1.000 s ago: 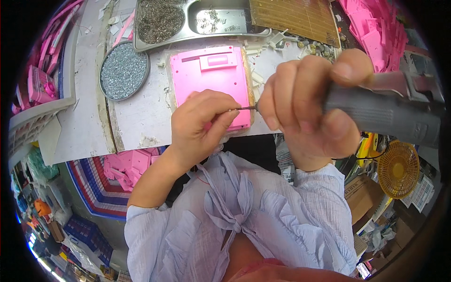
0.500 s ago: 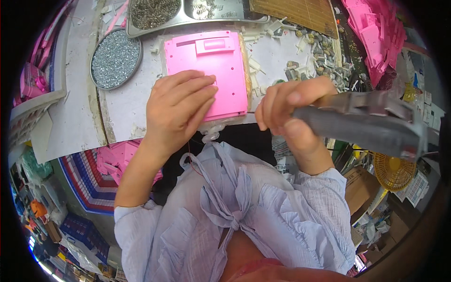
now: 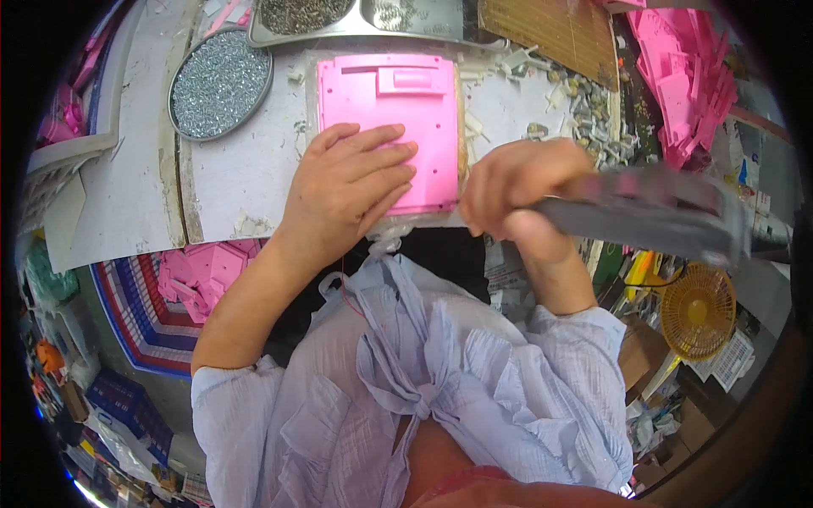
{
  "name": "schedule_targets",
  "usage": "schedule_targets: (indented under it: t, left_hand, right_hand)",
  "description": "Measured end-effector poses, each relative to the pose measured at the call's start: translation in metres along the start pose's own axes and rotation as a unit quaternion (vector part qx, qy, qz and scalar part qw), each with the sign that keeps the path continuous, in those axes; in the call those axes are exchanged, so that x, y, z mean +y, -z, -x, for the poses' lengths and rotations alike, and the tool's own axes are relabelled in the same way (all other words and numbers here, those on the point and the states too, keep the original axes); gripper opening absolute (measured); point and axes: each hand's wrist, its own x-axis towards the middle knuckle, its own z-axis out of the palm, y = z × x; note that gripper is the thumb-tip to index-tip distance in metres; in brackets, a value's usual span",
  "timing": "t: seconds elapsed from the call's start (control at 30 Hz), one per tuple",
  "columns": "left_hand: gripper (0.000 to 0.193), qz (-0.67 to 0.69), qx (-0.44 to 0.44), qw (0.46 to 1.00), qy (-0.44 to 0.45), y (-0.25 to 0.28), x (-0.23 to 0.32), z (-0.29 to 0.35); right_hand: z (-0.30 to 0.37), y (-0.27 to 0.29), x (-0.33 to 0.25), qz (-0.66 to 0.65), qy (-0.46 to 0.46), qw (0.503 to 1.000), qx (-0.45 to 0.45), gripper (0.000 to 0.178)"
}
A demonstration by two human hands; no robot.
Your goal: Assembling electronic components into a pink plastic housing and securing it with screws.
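A pink plastic panel (image 3: 428, 157) with small holes and a raised rectangular part lies on a padded, plastic-wrapped base (image 3: 462, 127) at the table's front edge. My left hand (image 3: 351, 182) rests flat across the panel's left half, fingers stretched out and slightly apart. At the panel's near right corner, my right hand (image 3: 525, 186) is closed round a long dark grey power screwdriver (image 3: 635, 216). The tool's body slants up to the right and is blurred by motion. Its tip is mostly hidden by my fingers, close to the corner.
A round dish of small silvery screws (image 3: 222, 85) stands left of the panel. Beyond is a metal tray (image 3: 364, 32) of small metal parts. Loose white and grey fittings (image 3: 584, 110) lie to the right. Pink parts fill a striped basket (image 3: 135, 313) below left; a yellow fan (image 3: 699, 309) is at right.
The view has shifted, so the panel and dish sit further right in it. The fingers of my left hand have spread a little. The screwdriver's back end has tilted slightly.
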Motion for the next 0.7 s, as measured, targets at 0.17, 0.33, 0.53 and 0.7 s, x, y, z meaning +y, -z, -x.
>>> schedule_targets:
  t: [0.17, 0.33, 0.53, 0.7]
  left_hand:
    - [0.018, 0.018, -0.001, 1.000, 0.006, 0.002, -0.002, -0.003]
    - [0.016, 0.029, -0.008, 0.999, 0.011, 0.003, -0.001, -0.004]
    - [0.017, 0.036, 0.000, 0.999, 0.012, 0.003, -0.004, -0.005]
    - [0.017, 0.034, -0.010, 0.999, 0.014, 0.004, -0.004, -0.004]
  right_hand:
    - [-0.013, 0.004, 0.017, 0.108, 0.058, 0.992, -0.009, 0.023]
    - [-0.023, 0.015, 0.029, 0.122, 0.097, 0.984, -0.086, 0.023]
    - [-0.043, 0.026, 0.026, 0.035, 0.071, 0.996, 0.033, 0.024]
    - [-0.046, 0.031, 0.029, 0.176, 0.075, 0.980, -0.053, 0.025]
